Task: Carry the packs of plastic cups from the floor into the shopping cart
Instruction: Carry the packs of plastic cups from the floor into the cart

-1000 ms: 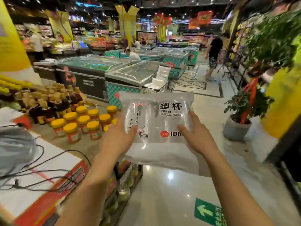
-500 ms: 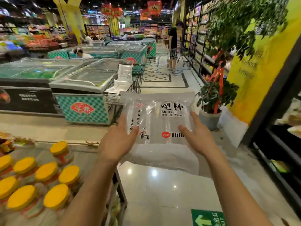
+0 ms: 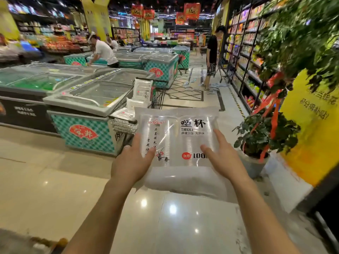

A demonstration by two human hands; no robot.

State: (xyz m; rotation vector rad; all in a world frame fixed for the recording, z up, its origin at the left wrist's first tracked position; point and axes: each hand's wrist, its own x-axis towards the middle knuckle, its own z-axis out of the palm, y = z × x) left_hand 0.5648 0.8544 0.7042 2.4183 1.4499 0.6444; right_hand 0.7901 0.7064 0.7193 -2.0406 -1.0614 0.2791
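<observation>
I hold a clear pack of plastic cups [image 3: 178,143] flat in front of me at chest height, printed with black characters and a red "100" label. My left hand [image 3: 131,161] grips its left edge and my right hand [image 3: 223,158] grips its right edge. Just beyond the pack stands the wire shopping cart [image 3: 157,97], beside a chest freezer. Other packs of cups [image 3: 142,90] lie and lean inside the cart. The near end of the cart is partly hidden by the pack I carry.
Glass-topped chest freezers [image 3: 95,99] run along the left. A potted plant [image 3: 264,138] with red ribbons and a yellow pillar [image 3: 315,125] stand at the right. A person in black [image 3: 211,57] stands in the aisle ahead, another in white [image 3: 103,52] bends over a freezer.
My view has swung right and forward: the jar display has slid out of sight at the left and the cart and freezers are nearer. Both hands keep the same hold on the pack.
</observation>
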